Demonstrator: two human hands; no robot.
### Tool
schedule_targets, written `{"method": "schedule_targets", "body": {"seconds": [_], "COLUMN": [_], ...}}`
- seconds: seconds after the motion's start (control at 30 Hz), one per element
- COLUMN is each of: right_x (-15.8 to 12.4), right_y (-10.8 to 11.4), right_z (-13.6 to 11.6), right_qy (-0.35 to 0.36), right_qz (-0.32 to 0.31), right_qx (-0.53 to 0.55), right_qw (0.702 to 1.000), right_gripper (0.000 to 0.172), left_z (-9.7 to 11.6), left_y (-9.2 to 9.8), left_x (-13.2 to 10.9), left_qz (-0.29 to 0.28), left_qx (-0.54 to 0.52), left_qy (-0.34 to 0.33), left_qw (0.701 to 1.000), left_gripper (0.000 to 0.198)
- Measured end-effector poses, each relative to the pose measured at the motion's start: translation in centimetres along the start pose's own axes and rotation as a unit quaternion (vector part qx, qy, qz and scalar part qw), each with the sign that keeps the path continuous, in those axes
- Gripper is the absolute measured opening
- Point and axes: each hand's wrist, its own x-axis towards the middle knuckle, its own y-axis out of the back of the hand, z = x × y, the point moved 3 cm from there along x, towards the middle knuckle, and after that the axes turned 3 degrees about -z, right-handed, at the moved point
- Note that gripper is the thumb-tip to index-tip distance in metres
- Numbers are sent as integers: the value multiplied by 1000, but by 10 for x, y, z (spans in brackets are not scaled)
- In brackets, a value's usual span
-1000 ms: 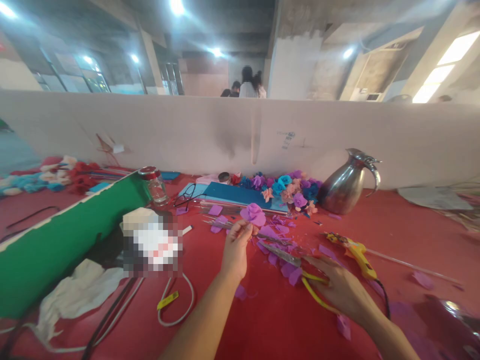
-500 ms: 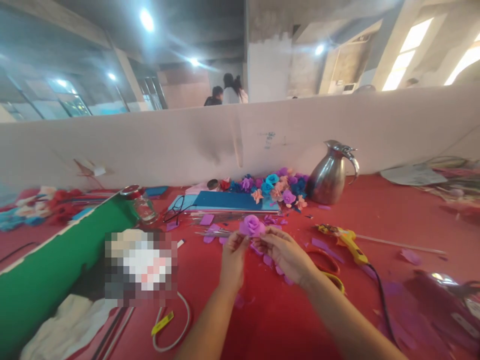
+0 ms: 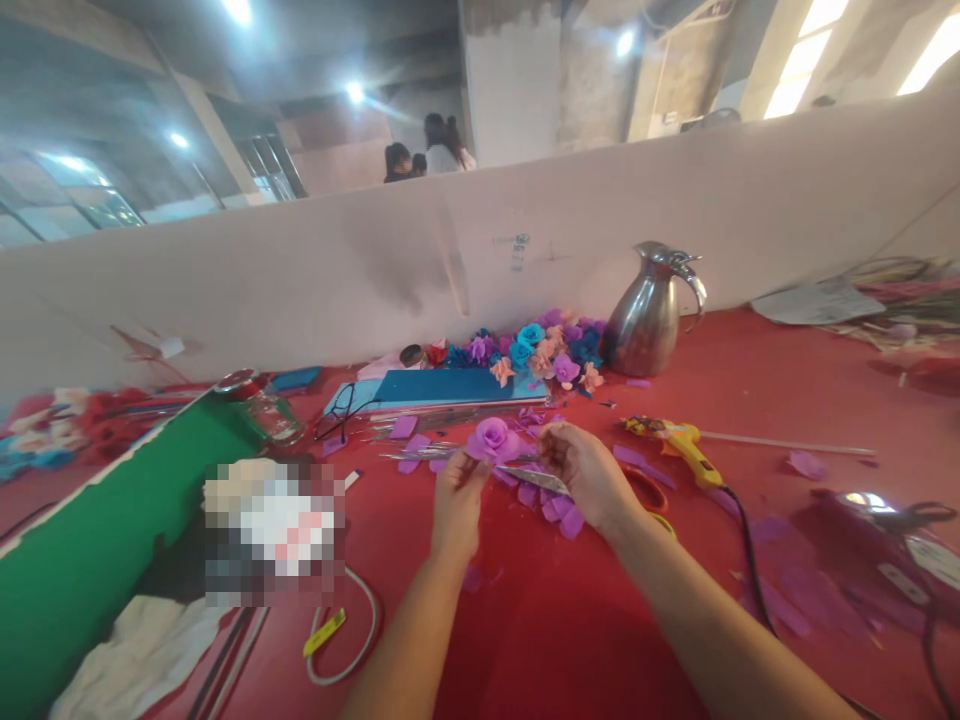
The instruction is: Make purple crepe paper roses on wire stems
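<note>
Purple paper rose (image 3: 493,438): held up by the base, bloom on top, above the middle of the red surface (image 3: 517,630).
Left hand (image 3: 459,492): grip pinching the rose from below, thumb against fingers; best kept light and low, sparing the outer petals from creasing.
Right hand (image 3: 589,475): curled just beside the rose, apart from it; cannot tell from here whether anything sits in the grip. Best brought in from the side, clear of the points below.
Scissors (image 3: 538,479): partly hidden under the right hand, blades toward the left.
Loose purple petals (image 3: 556,507): scattered around the blades; worth keeping flat and dry.
Yellow glue gun (image 3: 694,455): lying to the right, clear stick at the rear; hot tip possible, so worth a wide berth.
Paper flowers (image 3: 551,350): heaped behind, beside blue sheets (image 3: 450,386).
Steel jug (image 3: 641,325): upright, right of the heap.
</note>
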Motion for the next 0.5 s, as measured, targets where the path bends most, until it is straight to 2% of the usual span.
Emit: {"method": "schedule_targets", "body": {"seconds": [0.17,0.3,0.4,0.5], "right_x": [4,9,13,14], "right_y": [10,21,27,26], "right_z": [-6,-13,-14,-6], "right_qy": [54,126,160,156], "right_qz": [51,59,46,20], "right_qx": [-16,-146,-329,-505], "right_qw": [997,979,930,848], "right_gripper": [15,20,20,14], "left_z": [-3,4,18,37], "left_y": [7,19,35,59], "left_x": [4,10,17,23], "left_qz": [28,88,135,192], "left_qx": [5,-27,-65,-98], "left_qy": [-2,-25,-45,-105], "left_qw": [1000,995,988,971], "left_gripper": [24,24,26,24]}}
